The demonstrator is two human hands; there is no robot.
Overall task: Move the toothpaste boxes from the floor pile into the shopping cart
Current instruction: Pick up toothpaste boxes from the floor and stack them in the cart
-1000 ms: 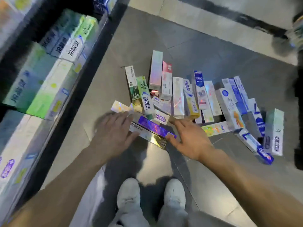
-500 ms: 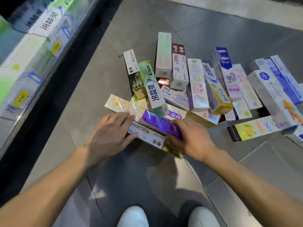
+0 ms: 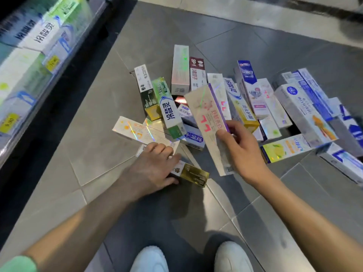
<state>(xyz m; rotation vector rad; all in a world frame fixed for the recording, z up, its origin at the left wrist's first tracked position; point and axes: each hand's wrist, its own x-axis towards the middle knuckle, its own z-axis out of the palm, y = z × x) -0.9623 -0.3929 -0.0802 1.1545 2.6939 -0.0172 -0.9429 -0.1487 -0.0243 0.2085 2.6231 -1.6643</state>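
The pile of toothpaste boxes lies on the floor ahead of the person, spreading from the middle toward the right. A shelf stocked with more boxes runs along the left, well apart from the pile. Nearest the person, the left hand grips a box lying flat at the pile's near edge. To its right, the right hand holds another box raised above the pile, tilted, its far end over the boxes behind. Two shoes stand at the bottom, behind both hands.
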